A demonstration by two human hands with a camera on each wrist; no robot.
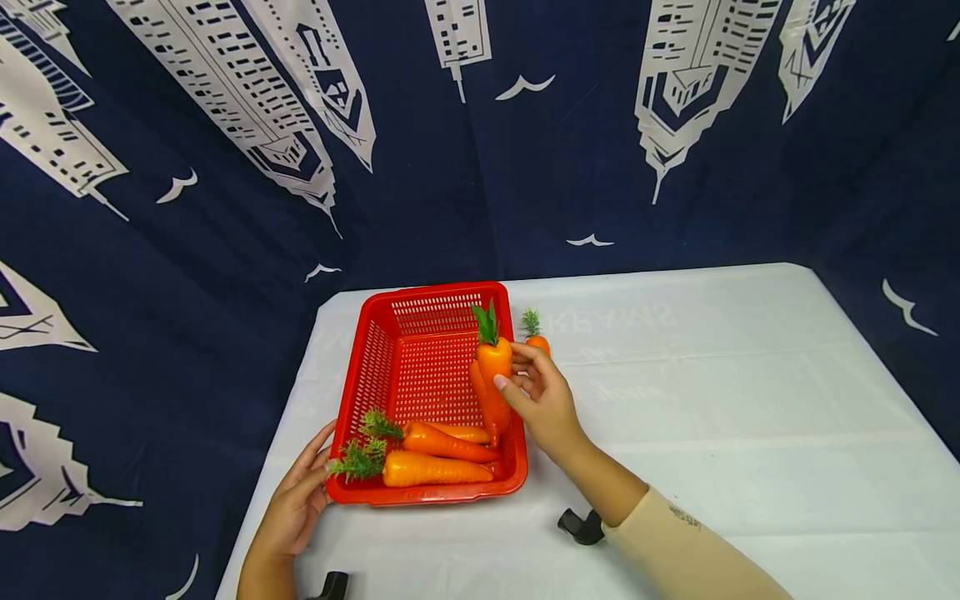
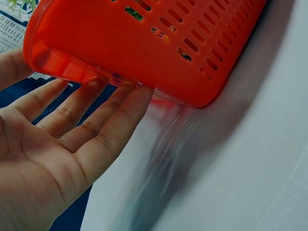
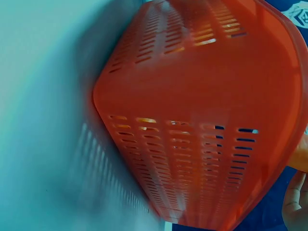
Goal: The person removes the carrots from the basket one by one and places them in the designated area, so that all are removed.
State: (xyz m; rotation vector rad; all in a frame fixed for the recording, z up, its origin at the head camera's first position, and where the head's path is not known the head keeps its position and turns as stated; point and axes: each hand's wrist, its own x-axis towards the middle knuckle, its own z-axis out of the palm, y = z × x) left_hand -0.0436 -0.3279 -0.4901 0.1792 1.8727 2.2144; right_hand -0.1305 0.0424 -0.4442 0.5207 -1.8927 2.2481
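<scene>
A red plastic basket [image 1: 427, 500] with slotted walls stands at the left of the table. My left hand [image 1: 296, 500] holds its near left corner, thumb at the rim and fingers under the lip. Over the basket's right side, my right hand [image 1: 543, 396] pinches an orange carrot [image 1: 494, 362] with a leafy green top, between thumb and fingers. Inside, a carrot [image 1: 438, 469] and a redder carrot [image 1: 450, 443] with feathery tops lie along the near side, with more carrot bodies beside them. Another carrot [image 1: 537, 342] lies outside, right of the basket, partly hidden behind my right hand.
The table [image 1: 712, 400] has a white cloth and stretches far to the right. A dark blue curtain [image 1: 480, 208] printed with white buildings and birds hangs behind and at the sides. Black mounts [image 1: 581, 527] sit by both wrists.
</scene>
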